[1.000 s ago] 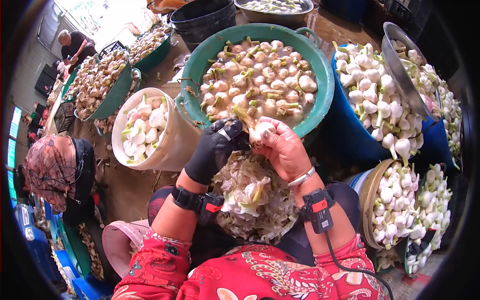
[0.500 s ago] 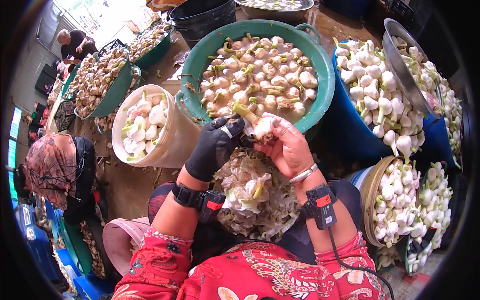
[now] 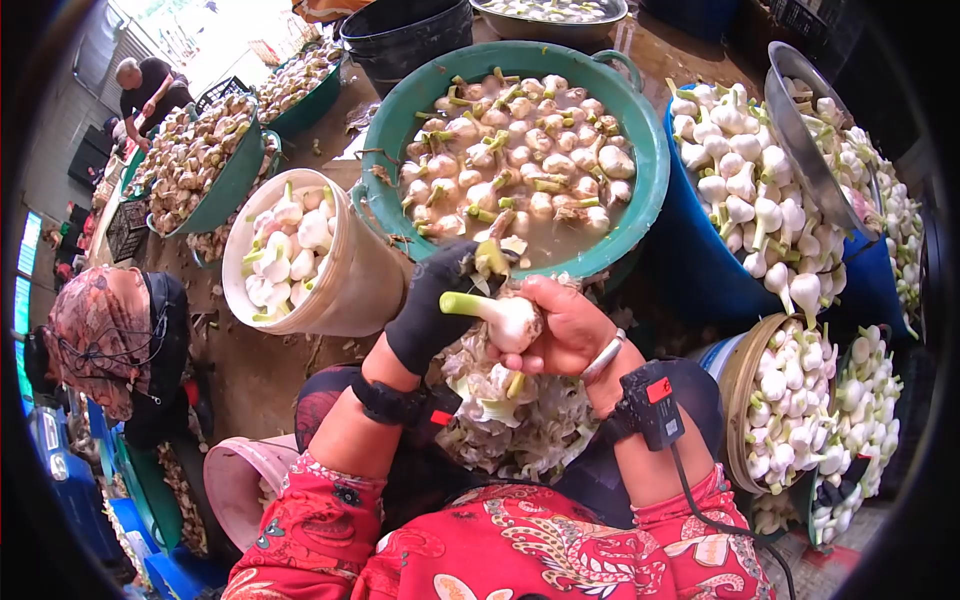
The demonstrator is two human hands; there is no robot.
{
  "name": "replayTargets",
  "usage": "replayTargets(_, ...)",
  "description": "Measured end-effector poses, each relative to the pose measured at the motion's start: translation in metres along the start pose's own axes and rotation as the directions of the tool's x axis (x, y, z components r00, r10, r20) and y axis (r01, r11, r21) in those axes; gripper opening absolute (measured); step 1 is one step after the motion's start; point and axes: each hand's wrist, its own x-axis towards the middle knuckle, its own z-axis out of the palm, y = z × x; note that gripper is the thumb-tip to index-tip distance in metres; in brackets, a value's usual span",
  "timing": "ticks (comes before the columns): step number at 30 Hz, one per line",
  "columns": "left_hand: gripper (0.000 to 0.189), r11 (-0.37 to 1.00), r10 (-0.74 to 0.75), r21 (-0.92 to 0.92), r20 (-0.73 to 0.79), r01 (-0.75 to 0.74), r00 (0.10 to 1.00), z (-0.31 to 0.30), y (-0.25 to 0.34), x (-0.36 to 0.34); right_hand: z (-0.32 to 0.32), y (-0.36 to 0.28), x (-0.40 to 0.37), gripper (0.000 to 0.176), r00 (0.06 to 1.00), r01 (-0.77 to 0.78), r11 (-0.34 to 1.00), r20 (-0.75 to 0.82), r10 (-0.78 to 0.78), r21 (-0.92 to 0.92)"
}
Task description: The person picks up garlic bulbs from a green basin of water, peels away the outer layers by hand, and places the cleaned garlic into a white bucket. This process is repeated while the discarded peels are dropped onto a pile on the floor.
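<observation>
My right hand (image 3: 572,328) is bare and its fingers are wrapped round a white garlic bulb (image 3: 514,324) whose short green stem points left. Just left of it my left hand (image 3: 440,295), in a black glove, pinches a piece of peeled garlic skin (image 3: 491,258) with a bit of stem. Both hands are over the near rim of a green basin (image 3: 655,180), where garlic bulbs (image 3: 540,140) lie in cloudy water. A heap of loose garlic skins (image 3: 520,425) is below my hands, between my knees.
A white bucket (image 3: 345,290) of peeled garlic stands at the left, a pink bucket (image 3: 235,480) lower down. Blue tubs (image 3: 690,240) and a cream bucket (image 3: 735,410) heaped with bulbs are at the right. A person in a patterned head covering (image 3: 100,335) is at the left, another (image 3: 152,90) farther back.
Both hands have come lower and the outer skin is off the bulb, which now shows white with its stem to the left. My left hand holds the skin apart from it.
</observation>
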Motion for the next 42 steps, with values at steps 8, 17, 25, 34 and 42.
replayTargets(8,0.016,0.747,-0.342,-0.542,0.184,0.386,0.921,-0.009,0.024,-0.001,-0.016,-0.011,0.001,0.044,0.971,0.230,0.972,-0.051,-0.232,-0.034)
replayTargets(17,0.018,0.711,-0.336,-0.663,-0.028,0.233,0.942,-0.012,0.008,0.009,0.006,-0.005,0.004,0.010,0.383,0.189,-0.254,0.309,-0.870,-0.949)
replayTargets(25,0.037,0.966,0.188,0.199,-0.115,-0.163,0.975,-0.027,-0.019,0.006,-0.013,0.022,-0.007,0.024,0.975,-0.063,-0.185,-0.021,-0.222,-0.981)
replayTargets(34,0.042,0.832,-0.237,-0.501,0.068,0.238,0.969,-0.023,0.012,-0.005,0.009,-0.006,0.005,0.013,0.733,0.494,0.683,-0.165,-0.660,-0.537)
replayTargets(42,0.028,0.983,-0.047,0.152,-0.315,0.099,0.948,-0.125,0.027,-0.002,0.006,-0.020,-0.009,0.008,0.565,0.563,0.678,-0.378,-0.733,-0.472)
